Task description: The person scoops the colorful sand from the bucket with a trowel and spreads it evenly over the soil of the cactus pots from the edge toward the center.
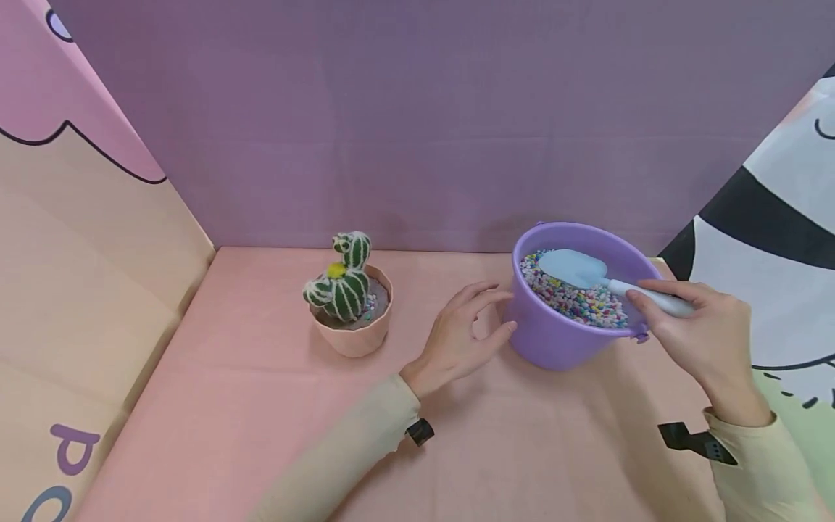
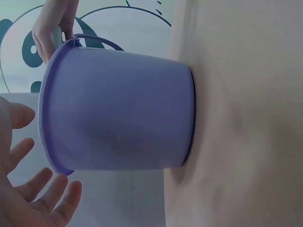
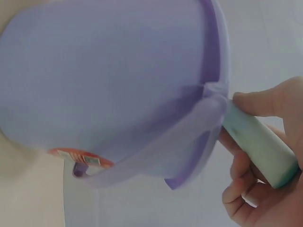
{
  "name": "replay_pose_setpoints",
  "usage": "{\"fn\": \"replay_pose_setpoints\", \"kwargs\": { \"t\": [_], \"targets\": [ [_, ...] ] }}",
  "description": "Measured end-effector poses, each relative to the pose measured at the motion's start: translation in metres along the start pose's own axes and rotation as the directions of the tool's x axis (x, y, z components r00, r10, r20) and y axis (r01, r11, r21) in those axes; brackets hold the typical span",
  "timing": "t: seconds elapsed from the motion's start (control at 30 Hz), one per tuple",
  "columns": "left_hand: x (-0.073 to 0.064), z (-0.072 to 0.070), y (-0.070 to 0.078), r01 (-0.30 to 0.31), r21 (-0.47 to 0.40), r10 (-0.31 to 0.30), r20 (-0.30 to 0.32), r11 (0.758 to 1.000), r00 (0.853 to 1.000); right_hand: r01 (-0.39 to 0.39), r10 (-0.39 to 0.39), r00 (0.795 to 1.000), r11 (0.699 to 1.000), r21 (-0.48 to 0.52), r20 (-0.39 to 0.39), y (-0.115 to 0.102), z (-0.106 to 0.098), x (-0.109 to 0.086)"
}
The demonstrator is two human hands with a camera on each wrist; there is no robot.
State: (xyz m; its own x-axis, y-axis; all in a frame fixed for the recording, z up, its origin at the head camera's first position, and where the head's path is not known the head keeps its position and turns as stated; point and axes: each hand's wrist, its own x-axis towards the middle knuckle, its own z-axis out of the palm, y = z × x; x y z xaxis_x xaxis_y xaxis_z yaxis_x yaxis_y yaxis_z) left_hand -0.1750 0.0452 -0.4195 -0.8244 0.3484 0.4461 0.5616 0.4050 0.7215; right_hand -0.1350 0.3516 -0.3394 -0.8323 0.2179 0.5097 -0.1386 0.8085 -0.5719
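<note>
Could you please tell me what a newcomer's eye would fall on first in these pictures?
Probably the purple bucket at the right in the head view, with many-coloured pellets inside. Next might come the pale blue scoop, held by its handle in the right grip. To the bucket's left, a green striped cactus with a yellow flower stands in a peach pot.

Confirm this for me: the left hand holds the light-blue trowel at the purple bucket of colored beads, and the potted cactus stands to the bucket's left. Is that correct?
Wrong hand: the head view shows the right hand holding the light-blue trowel at the purple bucket of colored beads; the left hand holds nothing. The potted cactus does stand to the bucket's left.
</note>
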Motion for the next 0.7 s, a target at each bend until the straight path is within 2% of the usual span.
{"fn": "replay_pose_setpoints", "kwargs": {
  "t": [0.1,0.27,0.43,0.7],
  "targets": [
    [0.006,0.003,0.004,0.01,0.017,-0.01,0.027,1.0,1.0,-0.001,0.003,0.999,0.999,-0.048,0.048,0.001,-0.006,0.002],
    [0.02,0.007,0.01,-0.014,0.064,0.012,0.03,0.998,0.999,0.007,0.012,0.988,0.992,-0.123,0.152,0.0,-0.015,0.007],
    [0.026,0.012,0.017,-0.021,0.051,0.019,0.03,0.998,0.999,0.022,0.022,0.973,0.982,-0.189,0.229,-0.003,-0.024,0.007],
    [0.032,0.017,0.02,0.012,0.08,-0.012,0.001,0.997,1.0,0.021,0.048,0.969,0.961,-0.276,0.243,-0.007,-0.042,0.003]
  ]
}}
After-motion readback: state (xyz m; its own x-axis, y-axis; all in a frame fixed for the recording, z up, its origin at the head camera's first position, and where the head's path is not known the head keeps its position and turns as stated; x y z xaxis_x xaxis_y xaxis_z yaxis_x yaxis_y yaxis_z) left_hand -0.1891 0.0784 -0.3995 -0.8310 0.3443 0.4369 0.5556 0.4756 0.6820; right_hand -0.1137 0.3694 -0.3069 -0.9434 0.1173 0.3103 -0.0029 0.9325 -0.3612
